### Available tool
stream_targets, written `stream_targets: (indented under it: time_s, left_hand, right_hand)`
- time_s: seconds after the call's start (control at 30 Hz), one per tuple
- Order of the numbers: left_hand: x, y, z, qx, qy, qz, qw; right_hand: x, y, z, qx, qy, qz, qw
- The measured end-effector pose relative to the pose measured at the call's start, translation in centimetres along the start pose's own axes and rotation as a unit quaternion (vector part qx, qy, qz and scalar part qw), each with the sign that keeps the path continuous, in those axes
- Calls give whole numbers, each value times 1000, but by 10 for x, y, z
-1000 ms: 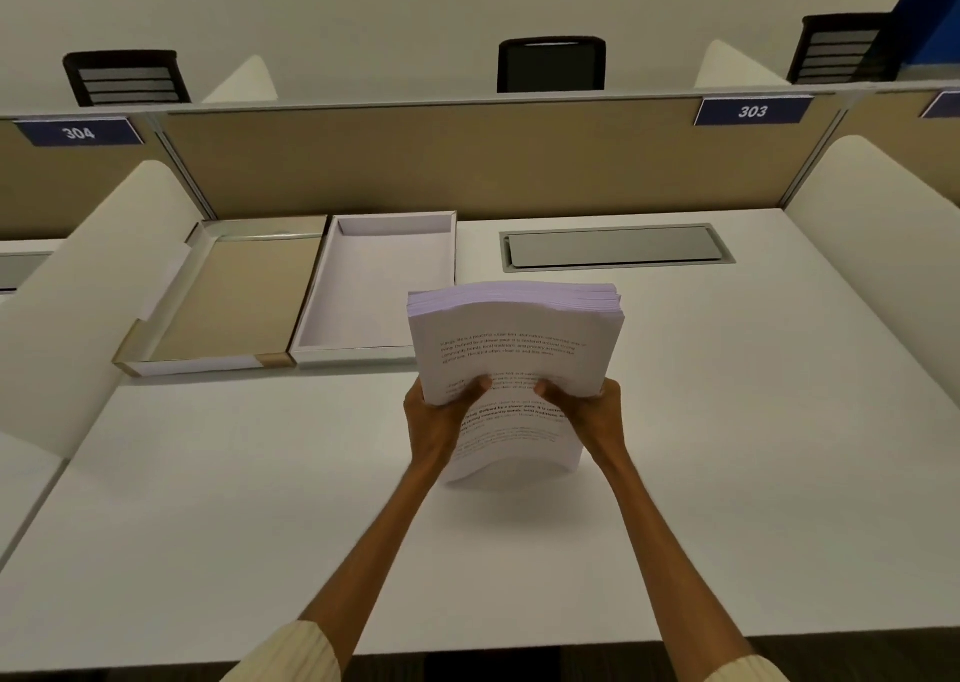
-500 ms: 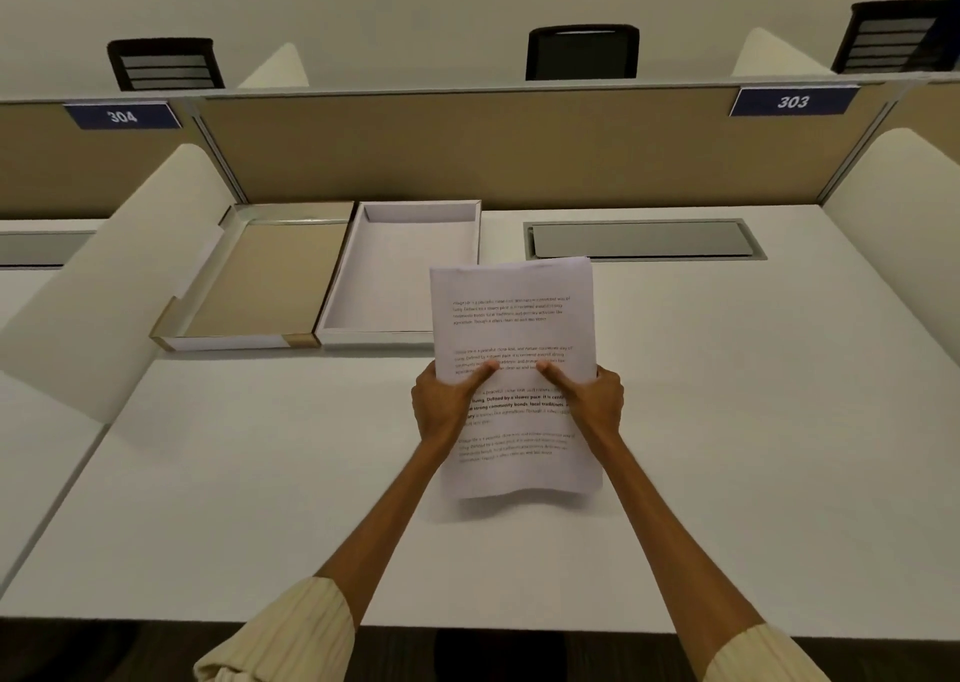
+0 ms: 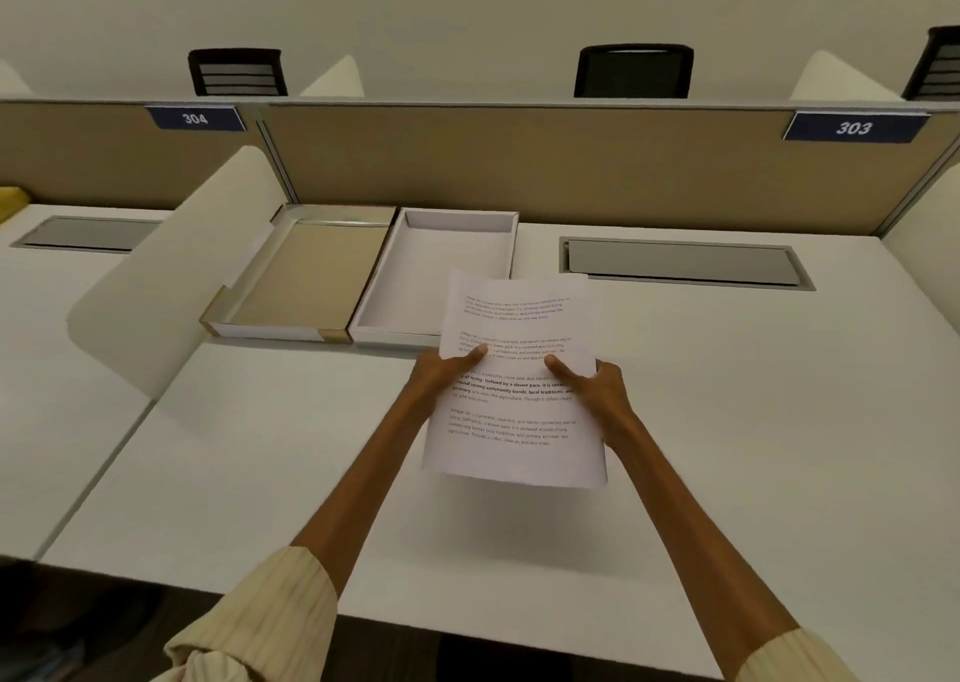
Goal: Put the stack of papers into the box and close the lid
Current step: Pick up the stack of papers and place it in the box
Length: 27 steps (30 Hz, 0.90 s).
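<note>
I hold a white stack of papers [image 3: 514, 421] with printed text above the desk, its top sheet facing me. My left hand [image 3: 441, 377] grips its left edge, thumb on top. My right hand [image 3: 592, 395] grips the right edge the same way. The open white box [image 3: 395, 276] lies just beyond the stack at the back of the desk, with nothing inside; the stack's far edge overlaps its near right corner in view. Its lid [image 3: 301, 276], tan inside, lies flat to the left, joined to the box.
A white desk [image 3: 727, 395] with a grey cable hatch [image 3: 680, 263] at the back right. A tan partition [image 3: 519, 167] runs behind. White curved dividers stand at left [image 3: 171, 276] and far right. Black chairs show beyond the partition.
The stack has tilted from edge-on to lying flatter with its page facing me, and it has moved forward toward the box. Both hands keep hold.
</note>
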State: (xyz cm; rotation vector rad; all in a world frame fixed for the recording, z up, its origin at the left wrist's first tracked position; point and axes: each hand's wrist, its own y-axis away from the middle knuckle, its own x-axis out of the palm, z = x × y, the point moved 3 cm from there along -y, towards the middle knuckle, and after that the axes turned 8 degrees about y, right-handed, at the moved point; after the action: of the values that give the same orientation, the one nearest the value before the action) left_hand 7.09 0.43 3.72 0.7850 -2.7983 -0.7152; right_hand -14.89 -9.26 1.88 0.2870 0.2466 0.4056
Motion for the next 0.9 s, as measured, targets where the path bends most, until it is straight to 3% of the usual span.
stream_targets:
  time_s: [0.13,0.4,0.63,0.9]
  left_hand:
    - [-17,-2,-17,-29,22,34,999]
    - [-57,-37,-53,-44,61,-31,997]
    - [-102,-104,-87,-51,31,-28,998]
    - [-127,-196,-124,-62,-23,-20,998]
  right_hand:
    - [8,-14,16,10,-2,15,1000]
    - [55,-51,48,36,-49,66,996]
    - [108,-107,71,52,-60,44,996]
    - [148,-196,93,65,5,5,998]
